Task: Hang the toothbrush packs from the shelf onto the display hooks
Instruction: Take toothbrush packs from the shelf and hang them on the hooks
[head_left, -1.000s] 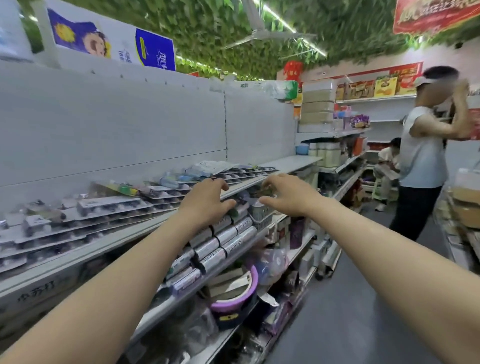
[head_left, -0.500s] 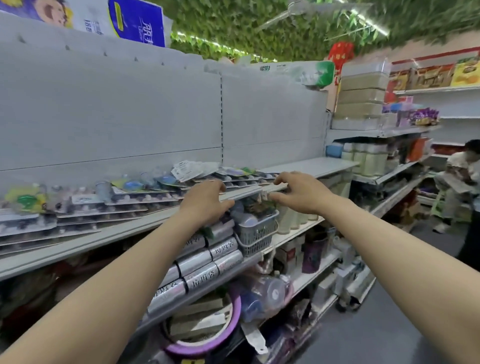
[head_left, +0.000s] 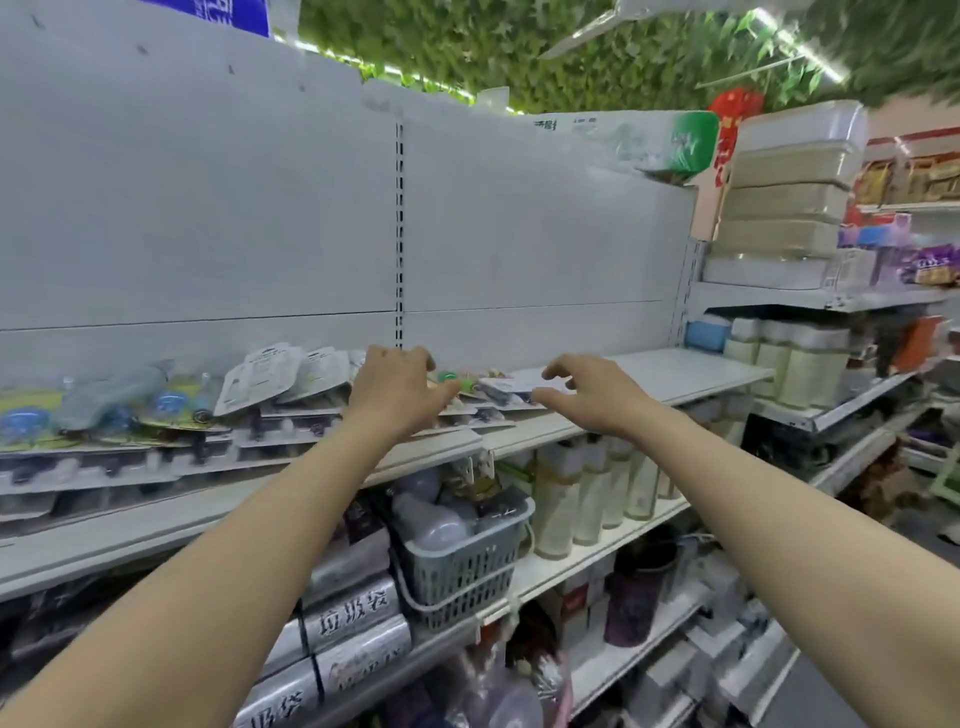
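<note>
Left hand (head_left: 393, 397), right hand (head_left: 589, 397) raised higher, both spread above toothbrush packs (head_left: 278, 378)

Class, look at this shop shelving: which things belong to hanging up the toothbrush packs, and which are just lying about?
Belongs to the job: toothbrush packs, the shelf under them, left hand and right hand over them. No display hooks show.

Just lying about: grey basket, white bottles, bin-bag rolls, stacked storage boxes.
</note>
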